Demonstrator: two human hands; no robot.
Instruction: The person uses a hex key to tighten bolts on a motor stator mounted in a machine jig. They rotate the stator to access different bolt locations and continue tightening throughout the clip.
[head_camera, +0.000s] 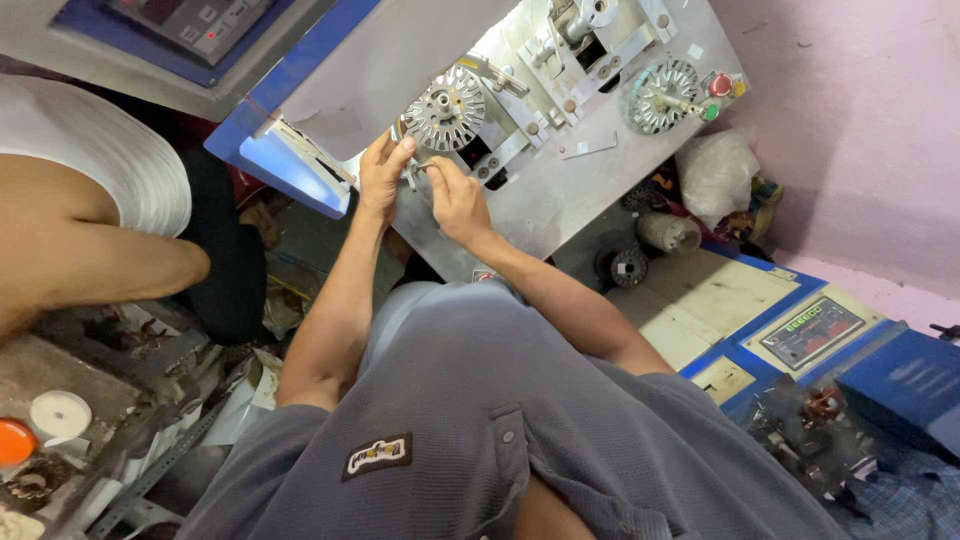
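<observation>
Two round slotted metal stator cores sit on the grey steel machine plate (560, 190): the near core (445, 108) just above both hands, the far core (660, 95) well apart to the right. Left hand (382, 175) is closed around a thin metal tool (410, 172) at the near core's lower edge. Right hand (455, 195) pinches something small beside it; what, cannot tell. Near core looks mounted, slots apparently bare; fitting judged early, winding not yet begun.

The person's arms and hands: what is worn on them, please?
Both arms are bare below short grey sleeves of a ribbed knit shirt. The left hand and the right hand wear no gloves; no ring, watch or bracelet is visible.
</observation>
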